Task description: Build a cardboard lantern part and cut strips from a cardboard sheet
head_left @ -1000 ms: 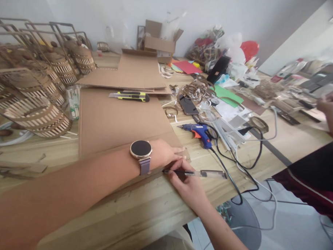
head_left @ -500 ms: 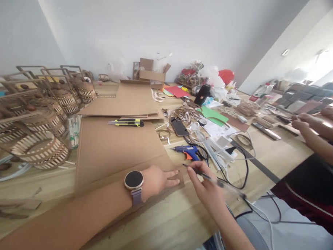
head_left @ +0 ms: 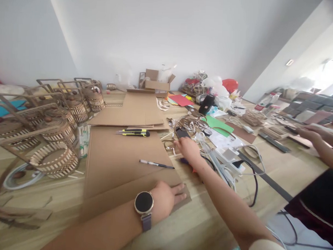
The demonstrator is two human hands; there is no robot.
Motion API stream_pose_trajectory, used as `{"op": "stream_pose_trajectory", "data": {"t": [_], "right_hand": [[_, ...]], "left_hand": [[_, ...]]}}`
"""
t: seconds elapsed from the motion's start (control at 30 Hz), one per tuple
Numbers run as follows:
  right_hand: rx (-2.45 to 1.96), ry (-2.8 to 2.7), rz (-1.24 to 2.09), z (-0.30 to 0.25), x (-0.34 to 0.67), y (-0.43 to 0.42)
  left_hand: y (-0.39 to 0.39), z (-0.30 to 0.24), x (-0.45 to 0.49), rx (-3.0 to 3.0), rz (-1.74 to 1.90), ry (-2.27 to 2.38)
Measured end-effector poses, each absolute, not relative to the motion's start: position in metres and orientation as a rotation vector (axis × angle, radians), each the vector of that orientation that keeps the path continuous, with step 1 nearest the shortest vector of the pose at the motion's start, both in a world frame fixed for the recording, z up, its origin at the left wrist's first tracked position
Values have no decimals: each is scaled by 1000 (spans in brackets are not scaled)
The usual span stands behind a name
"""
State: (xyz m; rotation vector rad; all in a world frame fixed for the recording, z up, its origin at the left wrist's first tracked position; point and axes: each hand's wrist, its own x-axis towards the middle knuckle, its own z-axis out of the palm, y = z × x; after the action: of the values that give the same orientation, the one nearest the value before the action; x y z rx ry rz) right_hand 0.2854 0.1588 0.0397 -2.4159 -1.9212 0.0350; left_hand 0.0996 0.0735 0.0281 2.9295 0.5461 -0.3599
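My left hand point(head_left: 168, 198), a round watch on its wrist, lies flat with fingers stretched on the near strip of a large brown cardboard sheet point(head_left: 121, 156). My right hand point(head_left: 188, 148) is stretched out over the table past the sheet's right edge, fingers loosely apart and empty, close to a dark phone point(head_left: 182, 133) and some cardboard rings point(head_left: 188, 123). A pen point(head_left: 156, 163) lies loose on the cardboard between my hands. A yellow and black utility knife point(head_left: 134, 132) rests at the sheet's far edge.
Woven cardboard lanterns point(head_left: 54, 135) crowd the left side. Black cables point(head_left: 252, 179), white glue sticks and coloured paper point(head_left: 218, 124) clutter the right. More flat cardboard point(head_left: 139, 107) and an open box point(head_left: 156, 84) sit farther back. Another person's hands point(head_left: 309, 134) work at the far right.
My right hand has laid the pen down on the cardboard and reached forward toward the phone. My left hand stays flat on the sheet. The view has tilted upward.
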Motion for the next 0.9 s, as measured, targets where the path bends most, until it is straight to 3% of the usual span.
{"op": "stream_pose_trajectory", "data": {"t": [0.17, 0.33, 0.57, 0.9], "right_hand": [[-2687, -1618, 163, 37, 341, 210], [-2601, -1512, 385, 29, 357, 235], [-2168, -1236, 535, 32, 375, 232], [-1207, -637, 946, 22, 391, 181]], "left_hand": [[78, 41, 105, 2917, -629, 410], [78, 44, 112, 2895, -750, 408], [78, 39, 111, 2849, -671, 452], [74, 47, 110, 2885, -679, 464]]}}
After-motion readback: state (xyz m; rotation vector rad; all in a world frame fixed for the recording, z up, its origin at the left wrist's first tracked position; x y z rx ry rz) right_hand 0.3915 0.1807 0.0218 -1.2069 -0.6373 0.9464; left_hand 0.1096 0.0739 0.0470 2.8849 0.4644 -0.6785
